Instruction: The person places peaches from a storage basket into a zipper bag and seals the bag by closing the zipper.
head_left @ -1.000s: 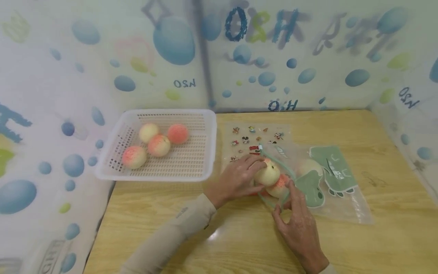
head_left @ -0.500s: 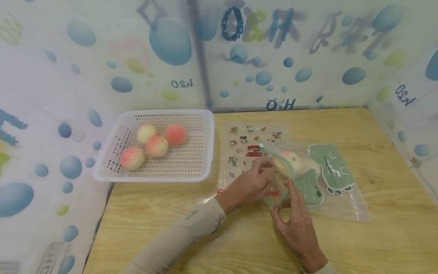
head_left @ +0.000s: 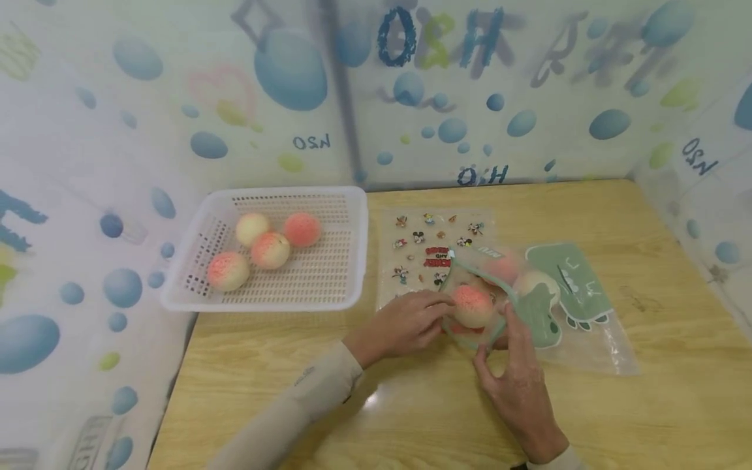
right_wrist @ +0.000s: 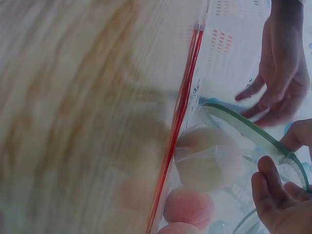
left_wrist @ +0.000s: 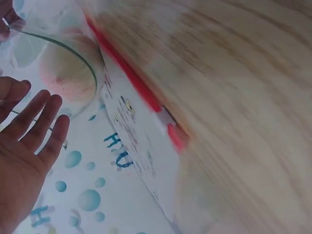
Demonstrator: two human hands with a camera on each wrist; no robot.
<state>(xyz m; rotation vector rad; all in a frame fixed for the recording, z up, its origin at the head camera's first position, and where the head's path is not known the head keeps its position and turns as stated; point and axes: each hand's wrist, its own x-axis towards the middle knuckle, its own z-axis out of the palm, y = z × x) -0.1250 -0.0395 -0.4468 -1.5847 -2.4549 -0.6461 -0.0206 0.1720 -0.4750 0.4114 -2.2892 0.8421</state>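
Observation:
A clear zip bag with a green dinosaur print [head_left: 578, 284] lies on its side, its green-edged mouth spread toward the left. Just inside that mouth is a pink-and-cream peach [head_left: 472, 305]. Deeper in the bag, a pink peach [head_left: 503, 266] and a pale one [head_left: 537, 286] show through the plastic. My left hand [head_left: 402, 326] is beside the mouth; the left wrist view shows its fingers [left_wrist: 41, 124] loosely extended, with nothing in them. My right hand [head_left: 519, 385] pinches the bag's green rim [right_wrist: 253, 126] between thumb and fingers.
A white perforated basket [head_left: 264, 305] holding several peaches stands at the left. A second clear bag with cartoon prints [head_left: 405, 261] and a red zip [left_wrist: 131, 73] lies flat partly under the dinosaur bag. Patterned walls [head_left: 499, 65] enclose the wooden table [head_left: 675, 418].
My left hand held a pale peach at the bag's mouth, reached further in, and has drawn back left without it. Peaches inside have shifted. The right hand stays at the rim.

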